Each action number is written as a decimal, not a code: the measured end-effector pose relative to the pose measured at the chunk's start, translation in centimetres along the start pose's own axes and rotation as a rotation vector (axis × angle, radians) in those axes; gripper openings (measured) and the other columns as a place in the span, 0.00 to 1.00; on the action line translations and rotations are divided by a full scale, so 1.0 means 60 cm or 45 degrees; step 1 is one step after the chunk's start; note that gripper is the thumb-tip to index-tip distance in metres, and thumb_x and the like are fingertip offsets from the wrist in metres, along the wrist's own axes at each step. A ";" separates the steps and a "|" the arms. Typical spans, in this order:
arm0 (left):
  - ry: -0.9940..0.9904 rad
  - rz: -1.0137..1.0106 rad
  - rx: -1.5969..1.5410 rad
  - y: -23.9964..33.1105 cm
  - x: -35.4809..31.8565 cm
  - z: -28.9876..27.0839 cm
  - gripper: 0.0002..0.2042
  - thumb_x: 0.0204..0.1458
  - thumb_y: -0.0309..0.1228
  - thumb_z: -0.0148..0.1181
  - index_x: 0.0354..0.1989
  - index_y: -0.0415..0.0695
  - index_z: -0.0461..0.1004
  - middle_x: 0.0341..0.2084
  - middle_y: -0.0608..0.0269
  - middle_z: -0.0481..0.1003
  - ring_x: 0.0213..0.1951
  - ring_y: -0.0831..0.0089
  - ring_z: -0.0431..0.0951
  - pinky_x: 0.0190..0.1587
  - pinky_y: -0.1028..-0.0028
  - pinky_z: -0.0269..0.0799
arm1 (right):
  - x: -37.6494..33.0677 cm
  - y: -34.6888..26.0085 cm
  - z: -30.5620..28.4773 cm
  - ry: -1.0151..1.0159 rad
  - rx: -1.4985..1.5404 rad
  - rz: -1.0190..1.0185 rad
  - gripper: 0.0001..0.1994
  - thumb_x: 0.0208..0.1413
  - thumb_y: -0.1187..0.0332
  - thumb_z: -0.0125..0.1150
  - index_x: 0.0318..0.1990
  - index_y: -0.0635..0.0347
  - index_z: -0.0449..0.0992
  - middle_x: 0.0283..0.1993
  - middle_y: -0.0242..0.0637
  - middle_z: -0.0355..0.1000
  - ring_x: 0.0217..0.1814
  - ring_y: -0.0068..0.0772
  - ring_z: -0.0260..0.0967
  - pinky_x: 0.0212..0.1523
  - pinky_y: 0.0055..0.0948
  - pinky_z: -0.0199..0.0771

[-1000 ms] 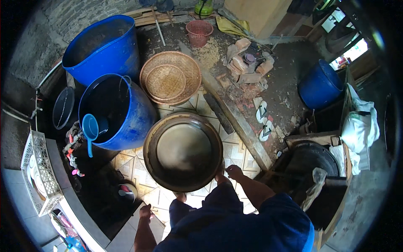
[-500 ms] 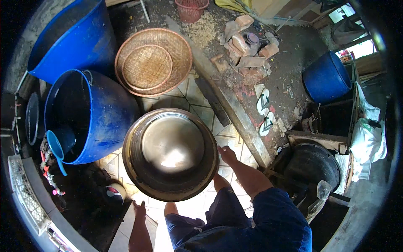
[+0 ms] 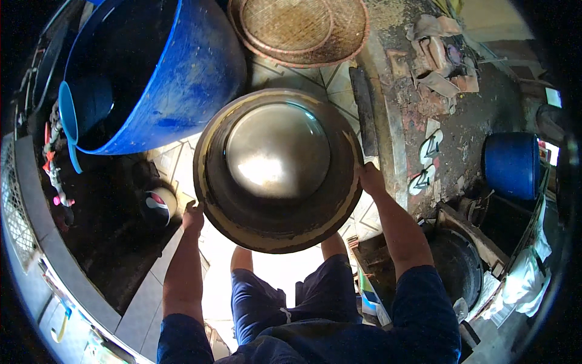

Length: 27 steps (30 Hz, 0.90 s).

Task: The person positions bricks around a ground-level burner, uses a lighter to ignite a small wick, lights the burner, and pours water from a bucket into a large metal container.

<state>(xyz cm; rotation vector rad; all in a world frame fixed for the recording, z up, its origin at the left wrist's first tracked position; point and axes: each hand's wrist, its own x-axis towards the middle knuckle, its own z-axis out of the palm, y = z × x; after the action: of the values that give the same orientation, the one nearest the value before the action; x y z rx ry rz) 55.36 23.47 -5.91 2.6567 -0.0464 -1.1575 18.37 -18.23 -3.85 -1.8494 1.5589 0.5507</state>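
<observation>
A blue barrel (image 3: 194, 91) is standing at ten o'clock from the metal basin (image 3: 279, 151). The left hand (image 3: 193, 217) is gripping the basin's rim at eight o'clock, the right hand (image 3: 371, 179) at three; that hold is complete, release not begun.

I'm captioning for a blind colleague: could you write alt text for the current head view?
A person's left grip and right grip hold opposite sides of a wide, round basin. Beyond it stand a blue tub with a blue dipper at its rim and, to the right, nested woven baskets. White sandals lie farther right.
</observation>
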 end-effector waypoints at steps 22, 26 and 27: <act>-0.015 0.130 -0.026 -0.087 -0.054 0.096 0.15 0.54 0.40 0.47 0.39 0.40 0.68 0.35 0.45 0.74 0.39 0.47 0.73 0.41 0.57 0.67 | 0.132 -0.120 -0.046 0.165 -0.396 -0.380 0.21 0.57 0.50 0.45 0.43 0.61 0.70 0.38 0.58 0.70 0.44 0.61 0.67 0.44 0.49 0.67; 0.015 0.133 -0.083 -0.100 -0.086 0.128 0.15 0.54 0.39 0.47 0.42 0.39 0.68 0.37 0.44 0.74 0.41 0.46 0.72 0.43 0.58 0.67 | 0.136 -0.159 -0.045 0.171 -0.405 -0.344 0.21 0.58 0.50 0.44 0.45 0.58 0.70 0.41 0.58 0.70 0.47 0.61 0.66 0.47 0.49 0.66; 0.015 0.149 -0.121 -0.097 -0.090 0.129 0.16 0.54 0.39 0.47 0.43 0.39 0.68 0.36 0.43 0.74 0.40 0.46 0.73 0.41 0.57 0.68 | 0.134 -0.170 -0.045 0.180 -0.424 -0.299 0.21 0.58 0.49 0.44 0.46 0.56 0.70 0.43 0.57 0.70 0.49 0.60 0.65 0.48 0.48 0.65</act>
<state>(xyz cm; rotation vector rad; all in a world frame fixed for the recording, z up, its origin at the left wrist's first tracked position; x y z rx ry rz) 45.65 28.17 -8.45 2.5413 -0.1391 -1.0797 29.70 -24.95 -5.33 -2.3309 1.3728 0.6098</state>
